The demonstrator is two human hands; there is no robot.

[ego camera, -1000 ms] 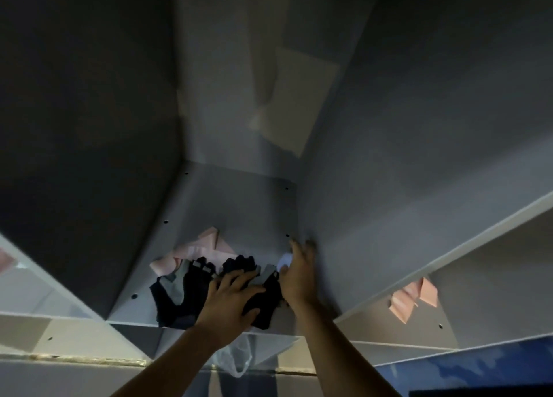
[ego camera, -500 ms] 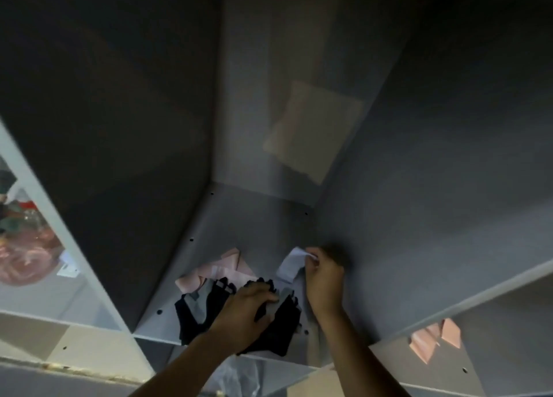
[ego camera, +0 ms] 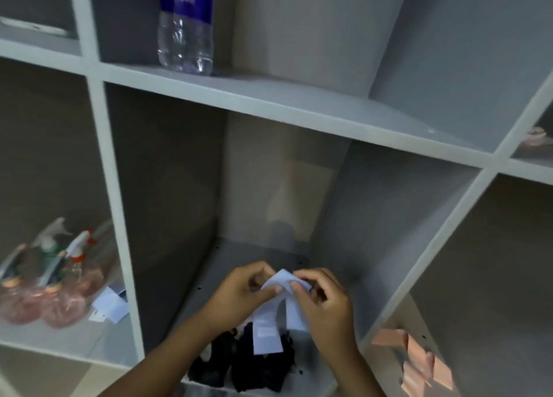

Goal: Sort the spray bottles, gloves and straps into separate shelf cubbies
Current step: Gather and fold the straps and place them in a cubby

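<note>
Two hands at work in the middle cubby: left hand (ego camera: 239, 295) and right hand (ego camera: 326, 301) both pinching one white tag (ego camera: 279, 283) between thumb and fingertips, the tag folded over at the top, long axis hanging downward. Print on tag too blurred to read. Black gloves (ego camera: 248, 360) heaped just below both hands, count unclear, fingers pointing roughly toward the cubby's back. Left of left hand, next cubby: about three spray bottles (ego camera: 57, 280), upright, nozzles aimed right. Above the hands: one clear bottle (ego camera: 185, 25), blue label unreadable. Right of right hand: pink straps (ego camera: 419, 363), number unclear.
</note>
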